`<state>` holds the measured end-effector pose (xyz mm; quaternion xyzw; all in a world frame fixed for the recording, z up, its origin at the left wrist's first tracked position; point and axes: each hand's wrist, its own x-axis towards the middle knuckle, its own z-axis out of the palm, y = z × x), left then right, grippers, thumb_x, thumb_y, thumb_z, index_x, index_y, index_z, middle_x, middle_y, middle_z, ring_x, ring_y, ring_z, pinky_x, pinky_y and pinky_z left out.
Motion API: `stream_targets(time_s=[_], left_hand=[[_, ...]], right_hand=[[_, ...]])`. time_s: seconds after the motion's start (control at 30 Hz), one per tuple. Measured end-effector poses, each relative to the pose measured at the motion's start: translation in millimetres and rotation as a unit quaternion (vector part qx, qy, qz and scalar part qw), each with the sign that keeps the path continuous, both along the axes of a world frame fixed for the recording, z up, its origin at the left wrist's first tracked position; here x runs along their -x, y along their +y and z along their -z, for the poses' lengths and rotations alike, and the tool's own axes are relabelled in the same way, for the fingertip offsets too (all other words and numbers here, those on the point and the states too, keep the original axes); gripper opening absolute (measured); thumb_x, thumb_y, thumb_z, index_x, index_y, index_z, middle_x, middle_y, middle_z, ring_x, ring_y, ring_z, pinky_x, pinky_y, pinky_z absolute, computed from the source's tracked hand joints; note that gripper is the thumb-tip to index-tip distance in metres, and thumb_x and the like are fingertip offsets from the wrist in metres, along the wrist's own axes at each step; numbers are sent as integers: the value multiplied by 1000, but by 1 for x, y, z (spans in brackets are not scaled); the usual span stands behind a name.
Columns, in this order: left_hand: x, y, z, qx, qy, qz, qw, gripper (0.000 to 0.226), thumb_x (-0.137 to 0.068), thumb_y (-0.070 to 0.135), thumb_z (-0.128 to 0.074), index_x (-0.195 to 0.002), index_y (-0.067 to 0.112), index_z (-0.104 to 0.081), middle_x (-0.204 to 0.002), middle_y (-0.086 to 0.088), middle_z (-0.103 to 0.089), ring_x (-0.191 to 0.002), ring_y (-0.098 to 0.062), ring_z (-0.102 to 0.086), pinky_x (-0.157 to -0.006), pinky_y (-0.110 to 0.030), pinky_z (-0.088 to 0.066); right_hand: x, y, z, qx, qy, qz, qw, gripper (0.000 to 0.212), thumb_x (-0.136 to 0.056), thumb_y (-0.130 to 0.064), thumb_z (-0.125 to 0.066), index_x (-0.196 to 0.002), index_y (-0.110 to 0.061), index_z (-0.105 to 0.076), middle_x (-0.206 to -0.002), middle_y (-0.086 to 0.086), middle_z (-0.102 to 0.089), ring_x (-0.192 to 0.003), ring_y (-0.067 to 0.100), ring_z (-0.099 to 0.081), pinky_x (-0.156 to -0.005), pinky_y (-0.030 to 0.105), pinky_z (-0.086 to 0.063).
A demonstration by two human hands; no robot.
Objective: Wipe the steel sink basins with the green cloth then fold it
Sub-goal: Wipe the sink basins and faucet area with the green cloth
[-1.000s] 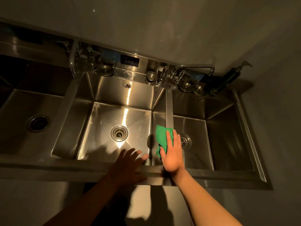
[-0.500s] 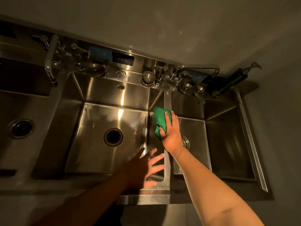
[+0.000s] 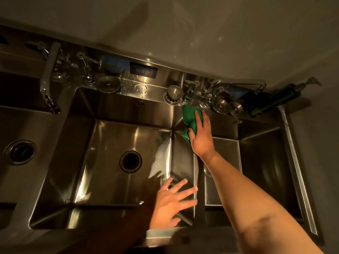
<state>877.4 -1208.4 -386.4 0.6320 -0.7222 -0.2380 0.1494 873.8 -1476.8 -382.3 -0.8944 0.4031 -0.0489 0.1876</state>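
Dim steel ledge (image 3: pixel 132 88) (taps (image 3: pixel 190 89), strainers (image 3: pixel 173 94)) lies just beyond green cloth (image 3: pixel 189 116).

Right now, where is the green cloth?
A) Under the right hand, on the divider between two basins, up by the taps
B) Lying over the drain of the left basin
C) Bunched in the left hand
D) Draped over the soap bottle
A: the right hand presses the green cloth onto the far end of the divider, just below the taps.
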Motion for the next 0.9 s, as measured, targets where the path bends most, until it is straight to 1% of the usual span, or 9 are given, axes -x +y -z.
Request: stream_targets(time_s=[0.1,0.23,0.5,0.7,0.77,0.8,0.83,0.87,0.9], left_hand=[[-2,0,-9,-54,31,14,998,68,-90,30,-65,-153,37,-40,-170,17,1,-158,-21,12,-125,-58,6],[-7,1,-10,-61,44,35,997,65,-92,25,-66,-151,31,-39,-171,11,3,-157,-23,13,-122,-54,12],[3,5,5,-65,16,29,997,72,-89,33,-60,-154,40,-30,-170,17,9,-158,-25,7,-122,-55,3],[20,20,19,-4,-71,-10,997,74,-86,38,-65,-155,40,-39,-168,13,-16,-154,-28,-21,-117,-61,-31],[30,33,30,-114,8,-114,987,69,-103,53,-40,-160,16,-29,-165,9,0,-154,-14,2,-128,-44,-4],[26,43,35,-104,-7,-161,981,79,-106,61,-22,-159,2,-23,-164,4,6,-152,-5,7,-126,-31,8],[21,42,32,-83,-24,-160,983,81,-105,61,-20,-157,-1,-27,-166,0,0,-154,-2,-3,-127,-28,-1],[23,44,26,-74,20,-128,989,69,-105,55,-30,-155,8,-40,-168,-2,-14,-154,-10,-22,-126,-41,-20],[24,54,34,-69,-36,-53,996,55,-103,47,-38,-151,22,-47,-166,-1,-28,-151,-22,-34,-118,-53,-36]], right_hand=[[-9,-10,0,4,4,7,1000,70,-101,-32,-50,-161,-26,-14,-168,2,-4,-155,29,-4,-128,45,-10],[-16,-15,0,11,2,10,1000,68,-101,-31,-50,-160,-23,-16,-168,3,-6,-155,28,-6,-127,46,-14],[-3,-2,-6,-9,4,-5,1000,73,-98,-30,-53,-160,-22,-16,-168,5,-5,-154,31,-6,-127,47,-12],[31,37,-6,-20,-8,-4,1000,75,-97,-25,-57,-161,-22,-17,-168,4,-3,-154,33,-5,-127,46,-10],[44,49,-8,-18,-14,-11,1000,73,-99,-27,-56,-161,-21,-18,-168,6,-3,-154,34,-7,-127,46,-11],[50,55,-8,-14,-16,-16,1000,72,-99,-28,-55,-161,-19,-18,-168,8,-3,-154,35,-8,-127,47,-13],[57,61,-8,-10,-15,-20,1000,70,-100,-29,-53,-160,-17,-19,-168,10,-4,-153,35,-9,-126,47,-14],[62,68,-9,-8,-12,-21,1000,69,-101,-30,-52,-160,-17,-19,-168,11,-4,-153,34,-10,-126,47,-14],[67,75,-9,-6,-8,-18,1000,68,-101,-30,-51,-160,-16,-20,-168,11,-5,-153,34,-9,-126,47,-14]])
